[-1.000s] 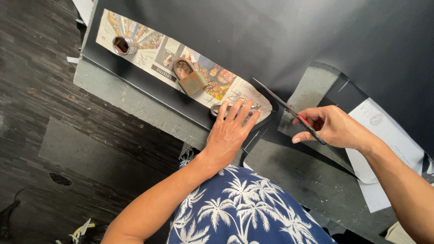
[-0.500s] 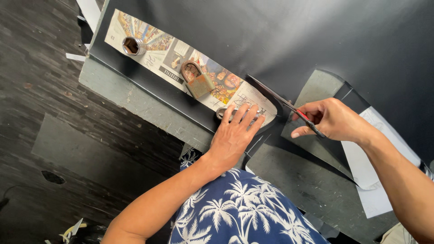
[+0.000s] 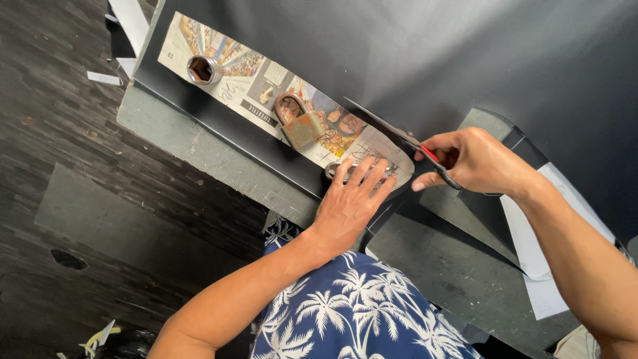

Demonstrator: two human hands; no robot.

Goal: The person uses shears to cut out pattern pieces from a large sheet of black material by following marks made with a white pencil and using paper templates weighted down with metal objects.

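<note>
My left hand (image 3: 351, 199) lies flat, fingers spread, on the near end of a long strip of printed newspaper (image 3: 252, 86) laid over a large black sheet (image 3: 432, 60). My right hand (image 3: 475, 159) grips scissors (image 3: 399, 136) with red-and-black handles; the blades point along the black sheet beside the paper's curved end. A rusty padlock (image 3: 298, 123) rests on the middle of the strip. A hexagonal metal nut (image 3: 203, 68) sits at its far end. A metal ring (image 3: 332, 169) peeks from under my left fingers.
The grey worktable (image 3: 199, 149) has a worn front edge facing a dark tiled floor (image 3: 60, 166). White paper sheets (image 3: 538, 259) lie under my right forearm. Black offcuts (image 3: 465, 223) sit on the table's near right. Paper scraps lie at top left.
The view has shifted, so the table sits slightly lower and more central. My right hand with the scissors has moved a little nearer the paper's end. The left hand stays pressed on the strip.
</note>
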